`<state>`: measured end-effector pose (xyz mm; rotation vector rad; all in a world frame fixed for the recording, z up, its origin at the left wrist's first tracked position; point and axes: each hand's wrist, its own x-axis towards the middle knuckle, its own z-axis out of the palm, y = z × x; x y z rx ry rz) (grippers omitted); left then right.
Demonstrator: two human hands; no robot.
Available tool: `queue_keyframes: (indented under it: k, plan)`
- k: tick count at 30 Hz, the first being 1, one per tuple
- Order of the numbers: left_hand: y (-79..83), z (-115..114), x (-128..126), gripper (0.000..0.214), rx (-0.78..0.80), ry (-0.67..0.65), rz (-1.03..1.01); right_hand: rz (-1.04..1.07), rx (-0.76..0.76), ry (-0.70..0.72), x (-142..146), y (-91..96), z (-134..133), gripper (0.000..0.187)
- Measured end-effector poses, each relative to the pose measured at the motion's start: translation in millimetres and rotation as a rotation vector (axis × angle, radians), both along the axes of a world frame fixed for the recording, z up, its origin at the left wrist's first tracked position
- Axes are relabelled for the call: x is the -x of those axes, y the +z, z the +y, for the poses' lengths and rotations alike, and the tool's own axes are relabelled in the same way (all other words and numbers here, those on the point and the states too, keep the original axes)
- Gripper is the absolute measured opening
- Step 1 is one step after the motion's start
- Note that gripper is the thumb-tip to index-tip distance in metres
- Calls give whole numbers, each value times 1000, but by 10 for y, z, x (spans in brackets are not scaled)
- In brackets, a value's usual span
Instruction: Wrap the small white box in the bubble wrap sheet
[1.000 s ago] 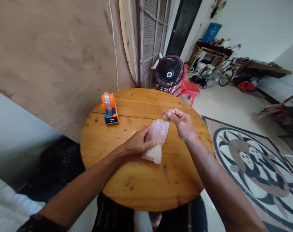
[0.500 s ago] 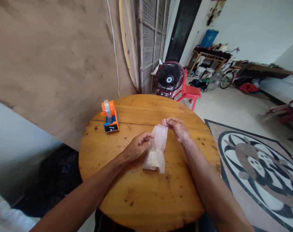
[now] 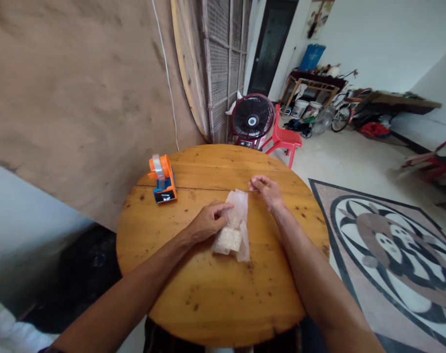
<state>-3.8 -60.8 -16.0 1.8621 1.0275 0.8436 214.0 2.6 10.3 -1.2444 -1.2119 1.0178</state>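
A clear plastic bag (image 3: 234, 226) with pale grains in its lower half lies on the round wooden table (image 3: 223, 289). My left hand (image 3: 207, 222) rests on the bag's left side, fingers pinched on the plastic near its middle. My right hand (image 3: 266, 189) sits just right of the bag's open top edge, fingers curled close together; I cannot make out whether they still touch the plastic. An orange and blue tape dispenser (image 3: 161, 180) stands at the table's far left, away from both hands.
A plywood sheet (image 3: 79, 93) leans against the wall behind the table. Beyond the far edge stand a dark red floor fan (image 3: 252, 120) and a red plastic chair (image 3: 285, 137). A patterned floor (image 3: 392, 245) spreads to the right.
The bag was held up by its top and has been lowered flat onto the table. My right hand has dropped and drawn slightly away to the right.
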Motion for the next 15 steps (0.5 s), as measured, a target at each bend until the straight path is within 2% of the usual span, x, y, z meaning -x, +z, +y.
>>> queue_keyframes:
  k: [2,6,11,13,15]
  plan:
    - [-16,12,10,47,-6,-2,11,-98,-96,5,-4,116,-97,29]
    - [0,12,19,50,-3,-1,16,-489,-125,212,141,322,-370,42]
    - [52,-5,18,47,-19,-19,3,-1099,-135,34,448,317,-559,37]
    - [41,-2,21,49,-30,-14,-10,-1222,-120,19,478,289,-556,28]
    - [17,5,28,53,-29,11,-30,-1258,-91,42,431,289,-524,18]
